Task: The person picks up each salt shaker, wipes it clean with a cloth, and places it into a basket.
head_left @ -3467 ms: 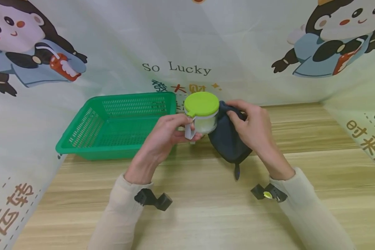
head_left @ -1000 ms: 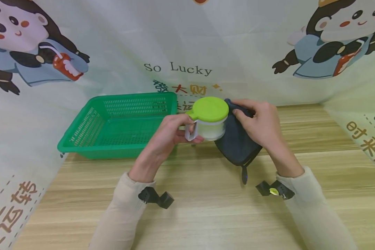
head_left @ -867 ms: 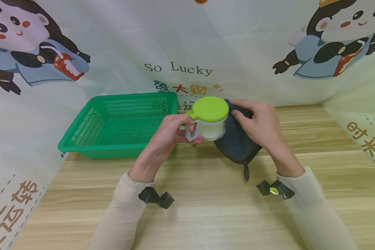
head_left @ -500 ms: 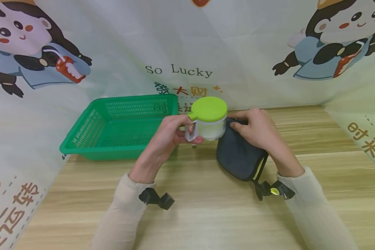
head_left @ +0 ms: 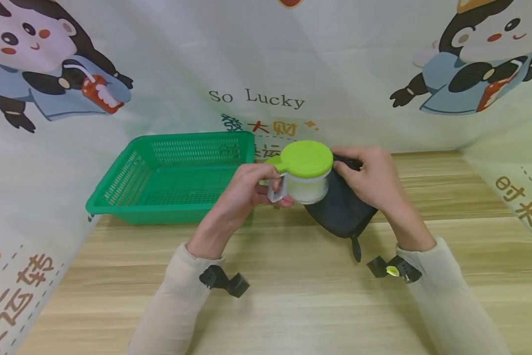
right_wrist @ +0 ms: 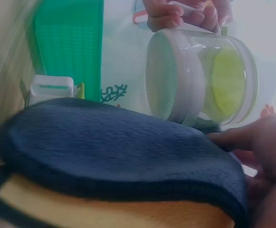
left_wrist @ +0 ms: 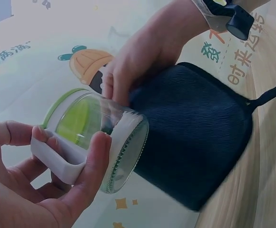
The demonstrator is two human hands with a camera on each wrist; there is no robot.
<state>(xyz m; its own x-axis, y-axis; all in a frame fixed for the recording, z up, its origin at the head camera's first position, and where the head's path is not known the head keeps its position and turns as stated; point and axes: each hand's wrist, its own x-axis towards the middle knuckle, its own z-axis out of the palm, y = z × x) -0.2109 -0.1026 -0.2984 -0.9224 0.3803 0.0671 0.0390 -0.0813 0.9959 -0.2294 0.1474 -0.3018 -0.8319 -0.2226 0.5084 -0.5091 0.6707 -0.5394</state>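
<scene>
A clear seasoning jar (head_left: 307,186) with a lime-green lid and a white handle is up off the table, white contents inside. My left hand (head_left: 239,192) holds it by the handle, fingers curled through and around it, as the left wrist view shows. Between thumb and fingers, my right hand (head_left: 374,175) pinches the top of a dark blue cloth (head_left: 343,214) with a hanging loop. The cloth droops right beside the jar, overlapping its right side. Its other face shows yellow-orange in the right wrist view (right_wrist: 104,209).
A green slotted basket (head_left: 168,214) stands on the wooden table (head_left: 283,296) at the back left. A white handled object (right_wrist: 52,86) with a bit of green sits near the basket in the right wrist view. A printed curtain (head_left: 359,59) hangs behind.
The jar has shifted right and slightly down over these seconds. Half a second ago the cloth hung lower with its yellow side showing; my right hand has since risen with it.
</scene>
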